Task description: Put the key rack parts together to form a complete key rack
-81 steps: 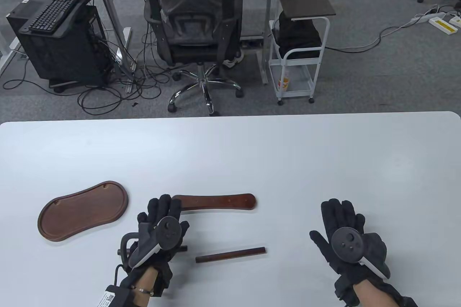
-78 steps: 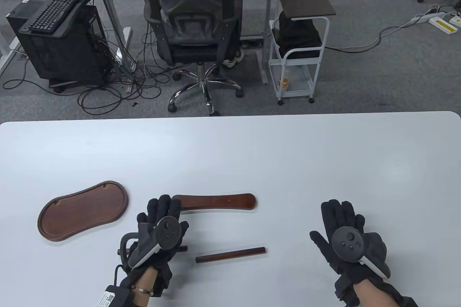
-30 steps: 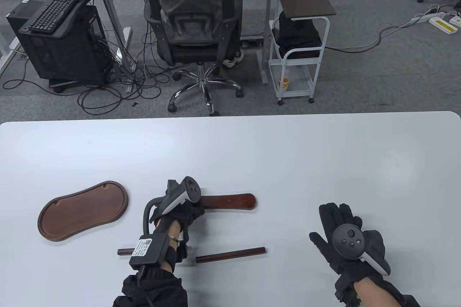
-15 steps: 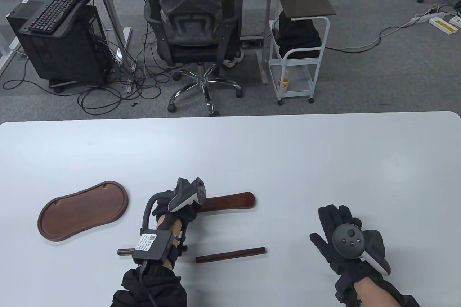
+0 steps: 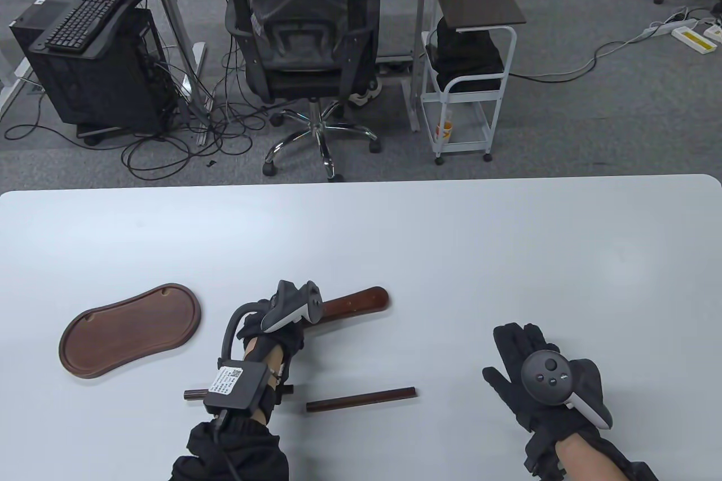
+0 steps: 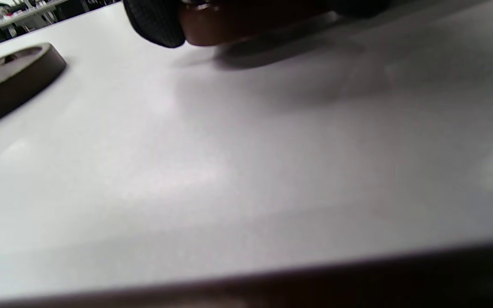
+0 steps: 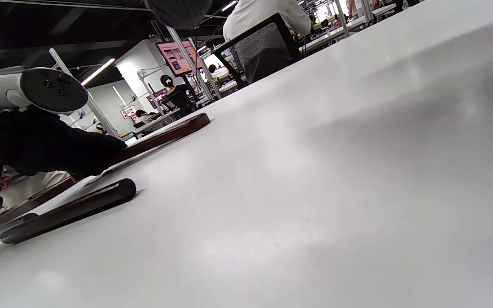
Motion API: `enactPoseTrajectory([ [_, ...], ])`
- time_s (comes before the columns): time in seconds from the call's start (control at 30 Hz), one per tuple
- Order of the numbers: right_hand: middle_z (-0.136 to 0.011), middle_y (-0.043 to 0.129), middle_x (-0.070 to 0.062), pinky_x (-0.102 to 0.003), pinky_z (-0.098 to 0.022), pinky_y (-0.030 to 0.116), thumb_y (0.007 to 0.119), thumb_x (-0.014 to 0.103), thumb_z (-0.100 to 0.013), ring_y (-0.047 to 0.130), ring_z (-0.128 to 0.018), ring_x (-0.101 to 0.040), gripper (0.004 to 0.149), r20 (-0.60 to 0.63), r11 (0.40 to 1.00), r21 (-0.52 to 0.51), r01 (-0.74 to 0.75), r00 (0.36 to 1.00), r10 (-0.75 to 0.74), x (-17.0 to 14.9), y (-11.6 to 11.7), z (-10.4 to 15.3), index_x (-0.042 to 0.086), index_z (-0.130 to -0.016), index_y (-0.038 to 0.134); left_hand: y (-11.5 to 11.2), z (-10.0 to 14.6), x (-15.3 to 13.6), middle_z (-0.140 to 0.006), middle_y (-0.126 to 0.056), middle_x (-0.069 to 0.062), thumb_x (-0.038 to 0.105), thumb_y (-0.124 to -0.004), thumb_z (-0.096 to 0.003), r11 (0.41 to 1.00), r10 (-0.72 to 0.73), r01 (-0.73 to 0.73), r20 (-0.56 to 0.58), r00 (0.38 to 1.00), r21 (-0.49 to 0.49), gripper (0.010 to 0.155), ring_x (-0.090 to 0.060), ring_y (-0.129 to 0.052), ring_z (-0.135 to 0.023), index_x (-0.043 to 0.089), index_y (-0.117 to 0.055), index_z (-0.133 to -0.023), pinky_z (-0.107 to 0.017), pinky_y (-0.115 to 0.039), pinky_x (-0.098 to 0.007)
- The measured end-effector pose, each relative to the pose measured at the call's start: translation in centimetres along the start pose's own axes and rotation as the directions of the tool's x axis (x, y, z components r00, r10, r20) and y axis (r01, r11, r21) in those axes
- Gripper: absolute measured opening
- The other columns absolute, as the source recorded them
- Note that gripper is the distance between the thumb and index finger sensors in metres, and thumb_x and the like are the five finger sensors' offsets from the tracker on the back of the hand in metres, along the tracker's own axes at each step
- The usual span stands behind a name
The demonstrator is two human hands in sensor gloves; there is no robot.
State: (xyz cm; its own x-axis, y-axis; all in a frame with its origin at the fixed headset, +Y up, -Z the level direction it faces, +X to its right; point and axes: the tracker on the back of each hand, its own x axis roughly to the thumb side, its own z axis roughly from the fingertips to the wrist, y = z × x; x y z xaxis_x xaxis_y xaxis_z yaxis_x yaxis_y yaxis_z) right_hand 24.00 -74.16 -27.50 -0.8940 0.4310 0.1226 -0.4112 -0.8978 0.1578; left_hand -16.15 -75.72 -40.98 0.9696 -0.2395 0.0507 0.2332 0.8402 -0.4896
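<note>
A flat dark wooden bar [image 5: 356,301] lies angled on the white table. My left hand [image 5: 286,326] grips its left end, which also shows in the left wrist view [image 6: 229,21] beside a gloved fingertip [image 6: 156,21]. A wooden bean-shaped base tray [image 5: 130,330] lies to the left, apart from the hand. A wooden rod [image 5: 361,398] lies near the front; a second rod [image 5: 194,394] is mostly hidden under my left forearm. My right hand [image 5: 533,371] rests flat and empty on the table at the right.
The table's far edge [image 5: 361,179] has an office chair [image 5: 304,41] and a white cart [image 5: 468,80] on the floor beyond it. In the right wrist view the rod [image 7: 71,211] and the bar [image 7: 169,130] lie to the left.
My left hand went from flat on the table to gripping the bar's left end. The bar has swung, its right end moving left and away. My right hand drifted slightly.
</note>
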Motion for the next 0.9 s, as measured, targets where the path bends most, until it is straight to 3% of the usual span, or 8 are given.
enactPoseTrajectory([
  [0.17, -0.122, 0.028, -0.019, -0.064, -0.070, 0.016, 0.059, 0.046, -0.059, 0.015, -0.104, -0.045, 0.071, 0.002, 1.000, 0.009, 0.001, 1.000, -0.001, 0.0, 0.1, 0.0, 0.012, -0.113, 0.029, 1.1, 1.1, 0.3, -0.120, -0.033, -0.009, 0.040, -0.064, -0.0534, 0.995, -0.075, 0.073, 0.020, 0.997, 0.074, 0.073, -0.035, -0.043, -0.114, 0.023, -0.027, -0.114, -0.082, -0.063, -0.060],
  [0.37, -0.122, 0.028, -0.019, -0.065, -0.070, 0.017, 0.059, 0.046, -0.059, 0.015, -0.104, -0.045, 0.071, 0.016, 1.000, 0.001, -0.017, 1.000, 0.017, 0.2, 0.0, 0.1, 0.012, -0.113, 0.029, 2.4, 3.3, 1.7, -0.120, -0.033, -0.011, 0.039, -0.064, -0.0536, 0.983, -0.075, 0.054, 0.115, 0.991, 0.176, 0.073, -0.038, -0.043, -0.113, 0.021, -0.027, -0.114, -0.080, -0.063, -0.062],
  [0.6, -0.121, 0.025, -0.019, -0.067, -0.069, 0.019, 0.059, 0.046, -0.059, 0.015, -0.104, -0.046, 0.072, 0.105, 0.995, -0.074, -0.062, 0.992, 0.069, 1.5, -0.5, 0.5, 0.012, -0.113, 0.026, 4.1, 8.0, 5.6, -0.119, -0.036, -0.014, 0.040, -0.064, -0.0534, 0.938, -0.189, 0.094, 0.268, 0.945, 0.333, 0.074, -0.038, -0.047, -0.112, 0.019, -0.029, -0.115, -0.078, -0.066, -0.062],
  [0.83, -0.121, 0.025, -0.019, -0.072, -0.067, 0.026, 0.061, 0.048, -0.058, 0.020, -0.104, -0.048, 0.076, 0.235, 0.984, -0.155, -0.085, 0.964, 0.120, 3.1, -0.8, 1.3, 0.012, -0.112, 0.023, 4.3, 12.8, 10.1, -0.119, -0.038, -0.014, 0.040, -0.064, -0.0535, 0.874, -0.335, 0.142, 0.365, 0.868, 0.464, 0.073, -0.039, -0.049, -0.112, 0.018, -0.030, -0.115, -0.078, -0.068, -0.061],
  [0.9, -0.120, 0.029, -0.021, -0.075, -0.065, 0.036, 0.063, 0.050, -0.057, 0.029, -0.104, -0.051, 0.078, 0.272, 0.981, -0.167, -0.101, 0.951, 0.144, 3.6, -0.9, 1.5, 0.010, -0.112, 0.024, 4.1, 13.7, 10.9, -0.119, -0.038, -0.014, 0.041, -0.063, -0.0535, 0.854, -0.365, 0.141, 0.383, 0.849, 0.502, 0.073, -0.038, -0.049, -0.112, 0.019, -0.030, -0.115, -0.078, -0.068, -0.060],
])
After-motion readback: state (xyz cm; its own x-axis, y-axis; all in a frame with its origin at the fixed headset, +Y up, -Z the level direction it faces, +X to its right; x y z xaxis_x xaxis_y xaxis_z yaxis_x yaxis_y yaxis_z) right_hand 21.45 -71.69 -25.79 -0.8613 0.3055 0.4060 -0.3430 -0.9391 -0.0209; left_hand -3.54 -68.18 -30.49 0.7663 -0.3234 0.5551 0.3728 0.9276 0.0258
